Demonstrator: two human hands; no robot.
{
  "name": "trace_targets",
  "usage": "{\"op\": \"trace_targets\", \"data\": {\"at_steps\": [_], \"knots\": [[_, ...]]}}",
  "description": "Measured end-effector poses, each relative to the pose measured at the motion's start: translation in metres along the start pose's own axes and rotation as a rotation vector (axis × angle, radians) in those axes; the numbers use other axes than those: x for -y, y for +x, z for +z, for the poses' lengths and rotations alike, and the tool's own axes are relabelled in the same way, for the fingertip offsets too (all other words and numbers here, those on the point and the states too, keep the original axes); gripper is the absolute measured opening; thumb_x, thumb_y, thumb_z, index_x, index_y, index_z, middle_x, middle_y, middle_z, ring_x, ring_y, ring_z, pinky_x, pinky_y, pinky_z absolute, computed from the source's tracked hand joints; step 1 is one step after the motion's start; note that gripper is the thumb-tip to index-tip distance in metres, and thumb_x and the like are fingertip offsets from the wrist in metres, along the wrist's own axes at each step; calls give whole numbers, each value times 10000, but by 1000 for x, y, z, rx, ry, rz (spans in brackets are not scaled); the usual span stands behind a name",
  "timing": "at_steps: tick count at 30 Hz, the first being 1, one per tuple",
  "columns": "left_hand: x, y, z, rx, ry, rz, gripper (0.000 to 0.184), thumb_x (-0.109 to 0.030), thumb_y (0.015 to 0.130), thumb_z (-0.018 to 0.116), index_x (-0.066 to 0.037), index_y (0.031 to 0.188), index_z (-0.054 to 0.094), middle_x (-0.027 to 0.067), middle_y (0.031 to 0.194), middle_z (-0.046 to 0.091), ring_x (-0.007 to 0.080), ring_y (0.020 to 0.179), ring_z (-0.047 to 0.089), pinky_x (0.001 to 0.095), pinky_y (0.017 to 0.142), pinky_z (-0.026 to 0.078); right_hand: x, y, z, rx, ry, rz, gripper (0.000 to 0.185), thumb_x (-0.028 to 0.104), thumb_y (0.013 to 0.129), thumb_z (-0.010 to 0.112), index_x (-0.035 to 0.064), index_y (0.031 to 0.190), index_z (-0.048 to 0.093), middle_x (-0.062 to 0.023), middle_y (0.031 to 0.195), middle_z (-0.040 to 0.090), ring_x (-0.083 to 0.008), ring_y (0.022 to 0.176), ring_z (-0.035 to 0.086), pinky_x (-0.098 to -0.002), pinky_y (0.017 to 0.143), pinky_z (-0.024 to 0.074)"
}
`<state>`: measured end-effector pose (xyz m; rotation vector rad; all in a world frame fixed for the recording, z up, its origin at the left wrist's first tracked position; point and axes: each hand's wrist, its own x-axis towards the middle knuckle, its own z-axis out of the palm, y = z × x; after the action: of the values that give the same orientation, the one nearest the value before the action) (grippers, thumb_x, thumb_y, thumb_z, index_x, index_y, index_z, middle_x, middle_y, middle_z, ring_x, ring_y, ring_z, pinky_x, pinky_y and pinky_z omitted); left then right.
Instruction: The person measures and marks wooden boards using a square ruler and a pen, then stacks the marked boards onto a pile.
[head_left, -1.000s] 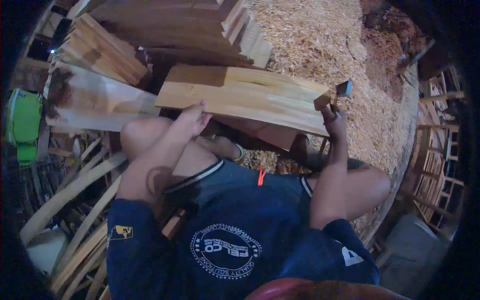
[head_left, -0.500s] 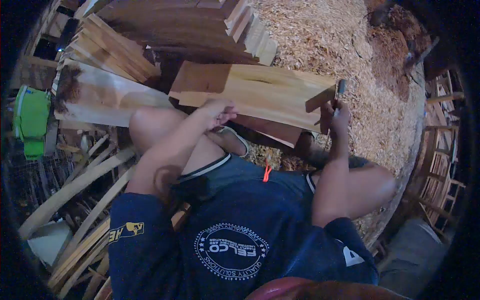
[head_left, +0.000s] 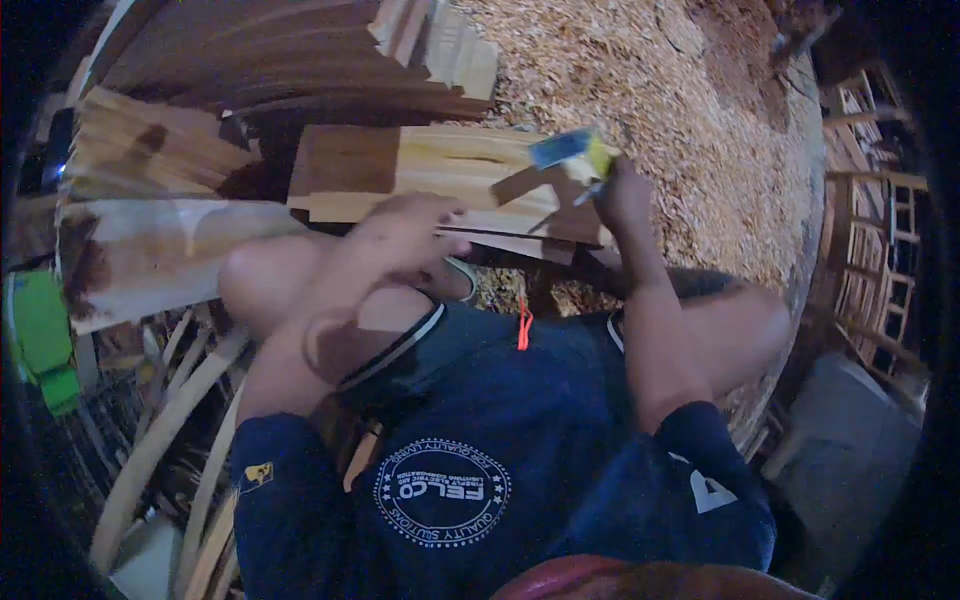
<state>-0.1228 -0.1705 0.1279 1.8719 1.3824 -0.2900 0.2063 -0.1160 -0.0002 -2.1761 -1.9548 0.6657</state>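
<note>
My left hand (head_left: 415, 225) is at the near edge of a pale wooden board (head_left: 430, 165), above my bent knee. Its thumb and fingers are apart, and no separate object shows between them. My right hand (head_left: 623, 198) is closed around a tool (head_left: 572, 155) raised over the board's right end. The tool has a blue block-like part and a yellow part, but blur hides its exact kind. Its dark shadow falls on the board. Below the near edge, another board (head_left: 530, 246) shows with a dark gap between the two.
Stacked planks (head_left: 290, 60) stand at the back left, beside another pale board (head_left: 180, 250). Wood shavings (head_left: 700, 190) cover the ground on the right. A green object (head_left: 45, 325) and long wood strips (head_left: 165, 450) lie at left. A wooden rack (head_left: 870, 260) stands far right.
My right hand has lifted and swung the tool, so its blue and yellow parts now show. My left hand's fingers have spread at the board edge. The view has shifted slightly.
</note>
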Motion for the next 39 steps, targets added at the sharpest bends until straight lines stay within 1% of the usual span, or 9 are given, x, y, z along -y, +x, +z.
{"op": "trace_targets", "data": {"at_steps": [6, 7, 12, 17, 19, 22, 30, 34, 39], "knots": [[11, -40, -112, -270, -105, -26, 459, -321, 889, 711, -39, 1242, 629, 130, 1099, 709, 233, 1007, 679, 361, 908, 525, 41, -34, 54, 306, 376, -149, 194, 219, 888, 580, 53, 981, 615, -237, 991, 664, -412, 952, 657, -511, 789, 520], [13, -47, -130, -332, -116, -19, 428, -297, 894, 709, -31, 1222, 640, 122, 1077, 718, 219, 999, 682, 354, 899, 526, 44, -41, 63, 197, 181, -360, 210, 237, 893, 572, 57, 996, 605, -244, 988, 655, -419, 908, 656, -510, 782, 518], [23, -64, -166, -405, -308, 90, 403, -289, 878, 741, 1, 1151, 676, 96, 943, 729, 149, 866, 650, 308, 819, 520, 52, -14, 81, 62, 377, -255, 306, 276, 939, 618, -4, 1063, 610, -229, 1001, 674, -384, 932, 672, -463, 803, 528], [54, -60, -154, -357, -443, 156, 379, -281, 885, 739, -21, 1154, 678, 59, 946, 713, 128, 828, 600, 294, 799, 501, 112, 72, -31, -264, 601, -336, 303, 319, 952, 650, 20, 999, 628, -187, 885, 705, -319, 826, 700, -423, 743, 536], [58, -62, -159, -359, -475, 147, 374, -271, 890, 737, -27, 1166, 673, 58, 959, 708, 121, 860, 598, 292, 816, 496, 174, 74, -139, -75, 1095, -220, 527, 533, 1006, 480, 22, 1016, 608, -108, 926, 683, -191, 861, 653, -386, 760, 520], [70, -56, -153, -392, -549, 150, 352, -245, 902, 725, -34, 1178, 667, 52, 970, 698, 114, 892, 596, 288, 830, 487, 235, 91, -238, 71, 1769, -338, 651, 593, 998, 434, -31, 1136, 559, -161, 996, 678, -243, 867, 656, -381, 835, 532], [110, -67, -154, -596, -1139, 346, 428, -319, 972, 625, -32, 1284, 568, 56, 1067, 672, 167, 949, 648, 297, 867, 507, 251, 91, -279, 78, 1437, -466, 326, 305, 893, 707, 14, 1013, 623, -65, 974, 663, -133, 906, 624, -229, 761, 496], [109, -70, -160, -706, -1570, 580, 658, -522, 944, 594, -58, 1388, 451, 107, 1216, 615, 237, 1085, 619, 323, 937, 484, 228, 39, -248, 72, 1331, -588, 590, 230, 776, 723, -62, 1254, 538, -120, 1162, 629, -223, 1092, 598, -326, 940, 471], [87, -78, -190, -971, -2206, 582, 872, -650, 848, 637, -86, 1452, 360, 155, 1391, 501, 363, 1322, 431, 566, 1075, 364, 130, 13, -208, 6, 1313, -453, 794, 236, 711, 745, -27, 1391, 429, -139, 1274, 572, -265, 1179, 550, -359, 1035, 402]]}}
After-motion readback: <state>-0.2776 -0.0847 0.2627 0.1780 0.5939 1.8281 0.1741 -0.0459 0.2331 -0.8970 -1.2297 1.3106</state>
